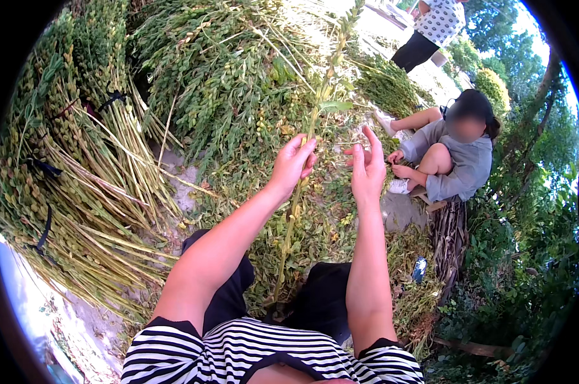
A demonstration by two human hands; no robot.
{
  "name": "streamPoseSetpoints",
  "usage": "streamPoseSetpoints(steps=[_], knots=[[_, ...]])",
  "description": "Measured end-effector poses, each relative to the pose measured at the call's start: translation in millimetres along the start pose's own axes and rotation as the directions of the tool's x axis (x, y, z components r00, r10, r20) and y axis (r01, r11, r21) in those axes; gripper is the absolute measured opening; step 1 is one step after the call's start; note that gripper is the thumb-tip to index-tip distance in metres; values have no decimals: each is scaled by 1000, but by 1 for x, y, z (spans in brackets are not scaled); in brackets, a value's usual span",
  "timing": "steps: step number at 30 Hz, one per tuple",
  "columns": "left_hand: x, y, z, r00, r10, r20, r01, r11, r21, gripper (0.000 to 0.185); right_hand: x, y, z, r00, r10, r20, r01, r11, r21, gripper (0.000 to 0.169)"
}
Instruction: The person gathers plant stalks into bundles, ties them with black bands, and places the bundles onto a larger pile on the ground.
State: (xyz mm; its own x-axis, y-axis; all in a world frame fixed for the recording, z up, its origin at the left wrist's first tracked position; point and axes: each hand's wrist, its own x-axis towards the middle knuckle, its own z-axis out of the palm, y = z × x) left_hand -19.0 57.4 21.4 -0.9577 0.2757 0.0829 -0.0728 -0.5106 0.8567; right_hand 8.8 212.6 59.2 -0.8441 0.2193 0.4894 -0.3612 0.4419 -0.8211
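Note:
My left hand [295,161] is closed around a long plant stalk [293,216], which stands nearly upright between my knees, its leafy top reaching the upper edge of the view. One green leaf sticks out from the stalk just above that hand. To the right of the stalk, my right hand [366,168] is raised with its fingers apart and nothing seen in it. Loose leaves [328,240] cover the ground under both hands. Beyond the hands lies a large heap of leafy cut plants [232,86].
Tied bundles of stalks [112,192] lie at left. On the right, a person [462,149] in a grey shirt sits low near a stack of dry sticks [449,240]; another person [429,38] stands farther off. A small blue object [419,270] lies among leaves.

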Motion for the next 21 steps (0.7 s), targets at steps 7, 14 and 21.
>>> streamPoseSetpoints(steps=[7,14,21], knots=[[-11,-23,20,970,-90,226,80,995,55,19,20,3,-4,991,-102,-83,108,992,60,67],[-15,-26,24,965,-112,235,111,994,19,23,19,30,-15,992,-104,-75,104,995,-6,31],[-11,-27,20,993,-57,106,53,998,36,23,5,20,-5,990,-115,-82,101,982,-157,17]])
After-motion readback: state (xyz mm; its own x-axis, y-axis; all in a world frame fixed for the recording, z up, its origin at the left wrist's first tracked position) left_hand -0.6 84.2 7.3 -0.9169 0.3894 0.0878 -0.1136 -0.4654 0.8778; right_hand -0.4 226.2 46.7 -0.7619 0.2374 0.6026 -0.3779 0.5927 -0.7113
